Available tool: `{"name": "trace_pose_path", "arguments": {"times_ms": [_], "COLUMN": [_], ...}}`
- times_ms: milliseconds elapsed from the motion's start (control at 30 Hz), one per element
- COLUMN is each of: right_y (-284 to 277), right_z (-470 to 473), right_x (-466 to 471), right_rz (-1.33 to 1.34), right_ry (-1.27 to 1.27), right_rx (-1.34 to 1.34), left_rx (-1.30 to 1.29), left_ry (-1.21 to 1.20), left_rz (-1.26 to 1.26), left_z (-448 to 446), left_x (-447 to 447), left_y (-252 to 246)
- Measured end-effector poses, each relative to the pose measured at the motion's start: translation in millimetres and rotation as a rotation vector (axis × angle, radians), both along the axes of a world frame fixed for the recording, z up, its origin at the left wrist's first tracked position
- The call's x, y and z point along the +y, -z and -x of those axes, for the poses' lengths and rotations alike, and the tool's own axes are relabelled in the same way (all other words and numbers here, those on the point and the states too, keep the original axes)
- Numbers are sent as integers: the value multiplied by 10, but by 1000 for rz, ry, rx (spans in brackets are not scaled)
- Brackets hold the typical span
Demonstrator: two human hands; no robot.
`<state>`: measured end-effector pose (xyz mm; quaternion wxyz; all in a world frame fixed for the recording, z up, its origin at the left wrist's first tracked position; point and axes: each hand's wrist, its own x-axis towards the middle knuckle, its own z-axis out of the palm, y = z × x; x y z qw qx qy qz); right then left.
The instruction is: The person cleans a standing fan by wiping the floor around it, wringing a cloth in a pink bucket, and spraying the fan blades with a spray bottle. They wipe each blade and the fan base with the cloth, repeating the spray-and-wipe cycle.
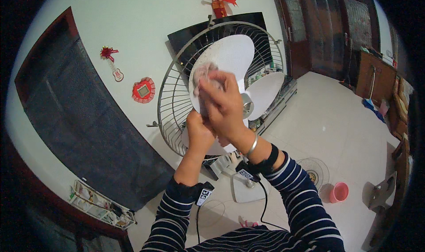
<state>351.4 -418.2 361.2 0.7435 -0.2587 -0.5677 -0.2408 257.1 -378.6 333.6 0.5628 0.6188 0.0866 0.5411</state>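
A standing electric fan is before me, its front guard off. My right hand [224,102], blurred, holds a crumpled pinkish-grey cloth [203,73] against the large upper white fan blade [234,53]. Specks of dirt show on that blade near the cloth. Just below, my left hand [199,129] grips the blade's lower left edge with the thumb up; its fingers are mostly hidden behind the blade and my right hand. Another white blade [267,94] sits to the right of the silver hub [247,106]. The rear wire guard [171,96] surrounds the blades.
The fan's pale base [249,189] stands on the tiled floor. A round wire guard [313,174] and a pink bucket [339,192] are at the right. Behind the fan are a television [186,36] and a low cabinet [289,87]. Black cables [264,202] hang from my wrist straps.
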Motion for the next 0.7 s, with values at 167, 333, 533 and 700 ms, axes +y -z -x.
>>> {"name": "trace_pose_path", "arguments": {"times_ms": [167, 333, 533, 700], "right_y": [93, -579, -559, -100], "right_z": [-31, -518, -210, 45], "right_x": [-18, 160, 93, -59], "right_rz": [-18, -125, -56, 26], "right_ry": [-90, 162, -84, -208], "right_rx": [-131, 277, 226, -179], "left_rx": [-98, 95, 164, 241], "left_ry": [41, -247, -360, -404], "left_rz": [89, -293, -356, -379], "left_z": [-8, -36, -19, 83], "left_x": [2, 42, 100, 169], "left_y": [35, 72, 137, 163]}}
